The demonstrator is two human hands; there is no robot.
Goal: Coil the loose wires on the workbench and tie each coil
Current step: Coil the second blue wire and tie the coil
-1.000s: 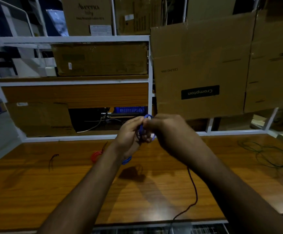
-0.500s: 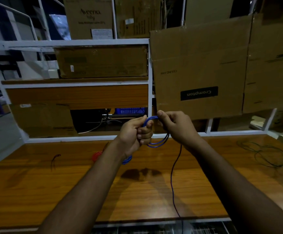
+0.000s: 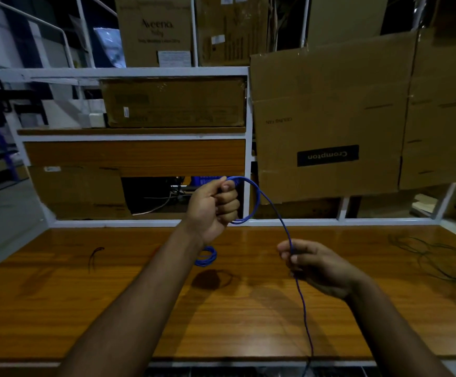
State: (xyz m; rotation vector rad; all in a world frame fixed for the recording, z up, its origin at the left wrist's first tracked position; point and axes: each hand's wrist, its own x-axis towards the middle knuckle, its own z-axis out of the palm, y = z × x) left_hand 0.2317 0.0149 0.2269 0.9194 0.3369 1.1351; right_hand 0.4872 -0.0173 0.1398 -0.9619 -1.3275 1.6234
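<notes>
Blue wire (image 3: 271,206) at frame centre: my left hand (image 3: 213,205) grips its loops in a fist, my right hand (image 3: 309,261) pinches the loose tail lower right. I'd keep loops even, feed slack gently, avoid twisting.

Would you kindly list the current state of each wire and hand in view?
left hand: gripping blue loops, raised
right hand: pinching the wire's free run
blue wire: partly coiled, tail hanging off the bench edge
blue coil: wound, lying on workbench
dark wires: loose, far right
short dark wire: bent, lying left
</notes>
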